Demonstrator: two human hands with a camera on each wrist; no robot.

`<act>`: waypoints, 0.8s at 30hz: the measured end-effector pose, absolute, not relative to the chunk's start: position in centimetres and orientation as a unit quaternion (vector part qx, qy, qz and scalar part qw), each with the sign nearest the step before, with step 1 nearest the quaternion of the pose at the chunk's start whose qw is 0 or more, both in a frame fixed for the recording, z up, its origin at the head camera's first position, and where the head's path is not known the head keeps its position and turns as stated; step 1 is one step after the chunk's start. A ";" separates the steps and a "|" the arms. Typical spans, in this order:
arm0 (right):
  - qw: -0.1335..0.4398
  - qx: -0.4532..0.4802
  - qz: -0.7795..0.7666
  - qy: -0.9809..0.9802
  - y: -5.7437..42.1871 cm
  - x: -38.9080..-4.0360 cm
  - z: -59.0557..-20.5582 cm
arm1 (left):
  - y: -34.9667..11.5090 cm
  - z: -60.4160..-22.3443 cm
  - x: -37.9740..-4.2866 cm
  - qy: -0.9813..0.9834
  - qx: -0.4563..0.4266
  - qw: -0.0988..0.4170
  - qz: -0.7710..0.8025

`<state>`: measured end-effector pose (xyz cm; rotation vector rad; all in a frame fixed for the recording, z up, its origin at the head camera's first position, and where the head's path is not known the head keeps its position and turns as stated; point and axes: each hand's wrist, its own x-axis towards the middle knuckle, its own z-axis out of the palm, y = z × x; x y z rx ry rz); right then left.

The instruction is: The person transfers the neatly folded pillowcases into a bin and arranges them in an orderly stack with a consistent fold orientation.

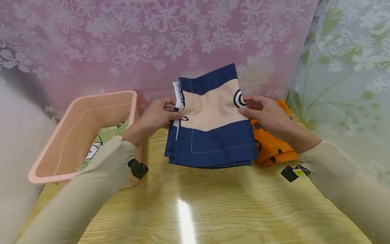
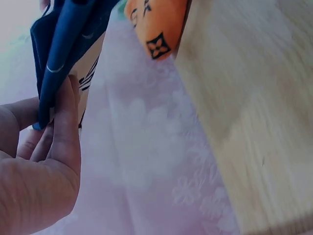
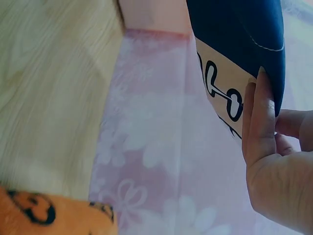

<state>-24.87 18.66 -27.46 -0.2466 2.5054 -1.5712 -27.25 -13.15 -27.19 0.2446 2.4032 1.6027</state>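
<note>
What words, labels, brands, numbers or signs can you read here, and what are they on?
No word, brand or number reads for certain.
Folded cloth: bold black-and-white shapes, including partly covered rings; I can't tell whether any are letters.
Orange cloth: a black square sign with a four-petal flower; the marks above it are unclear.
Yellow tag by the right sleeve: too small to read.

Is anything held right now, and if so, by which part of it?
Yes, a folded navy and beige cloth: the left grip pinches its left edge, the right grip its right edge, beside the ring print.
</note>
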 end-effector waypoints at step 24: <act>0.110 -0.152 -0.627 0.756 9.1 -25.7 -25.4 | -21.9 -22.2 -24.5 0.877 0.060 0.087 0.468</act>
